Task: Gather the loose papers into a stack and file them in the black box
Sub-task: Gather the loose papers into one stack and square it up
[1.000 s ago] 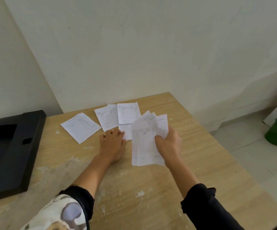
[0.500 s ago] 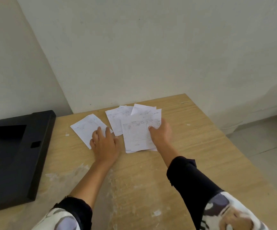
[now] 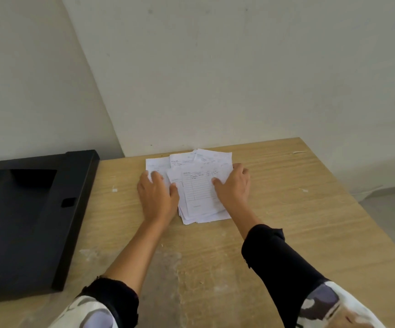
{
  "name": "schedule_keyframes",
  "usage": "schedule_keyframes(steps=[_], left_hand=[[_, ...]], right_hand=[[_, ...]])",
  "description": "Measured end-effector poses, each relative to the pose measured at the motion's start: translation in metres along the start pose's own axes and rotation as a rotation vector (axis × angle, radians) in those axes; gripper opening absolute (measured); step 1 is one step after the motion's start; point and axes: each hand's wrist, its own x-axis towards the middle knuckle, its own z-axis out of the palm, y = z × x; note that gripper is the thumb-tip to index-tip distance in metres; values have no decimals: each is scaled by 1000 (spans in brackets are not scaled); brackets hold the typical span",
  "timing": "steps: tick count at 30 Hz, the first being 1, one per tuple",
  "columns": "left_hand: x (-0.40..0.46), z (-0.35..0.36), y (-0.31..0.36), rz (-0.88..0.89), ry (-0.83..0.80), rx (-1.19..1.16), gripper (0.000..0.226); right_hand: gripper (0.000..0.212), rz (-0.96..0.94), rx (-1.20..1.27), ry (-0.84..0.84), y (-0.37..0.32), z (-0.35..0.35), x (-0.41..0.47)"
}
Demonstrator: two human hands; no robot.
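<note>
Papers (image 3: 197, 185) sit in a loose, fanned pile at the far middle of the table (image 3: 286, 221), edges misaligned, several sheets poking out toward the wall. Left hand (image 3: 157, 197) lies flat and spread on the pile's left side, right hand (image 3: 233, 188) lies flat on its right edge; neither grasps anything. Risk: squeezing inward could buckle or crease thin sheets, or leave far ones behind. Black box (image 3: 26, 221) lies open, well apart to the left; an unsquared stack could shed sheets in transit.

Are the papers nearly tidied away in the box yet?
Not yet. The white printed papers are bunched into one messy pile on the wooden table. The left hand and right hand press its sides. The open black box holds no papers.
</note>
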Motion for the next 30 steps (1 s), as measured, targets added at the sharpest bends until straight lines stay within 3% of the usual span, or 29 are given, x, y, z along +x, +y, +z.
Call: schedule_keyframes(steps=[3,6,14,18,20,22,25,30], left_hand=[[6,-7,5,-125,20,-56,54],[9,-7,12,-95,-58,-69,70],[17,-2,14,-12,-145,-126,69],[21,-9,18,-85,-142,-242,82],[22,-12,18,-133,-150,-265,89],[21,-15,18,-193,-178,-284,83],[20,-17,15,-224,-259,-295,55],[11,-29,12,-154,-279,-378,34]], right_hand=[[68,3,-159,-20,-4,0,-1],[72,-31,-68,-153,-15,7,0],[57,12,2,-145,-29,19,4],[44,143,219,-233,-37,18,9],[47,133,240,-283,-37,12,12],[52,105,228,-323,-36,10,13],[53,134,283,-351,-36,11,12],[26,220,486,-463,-27,5,4]])
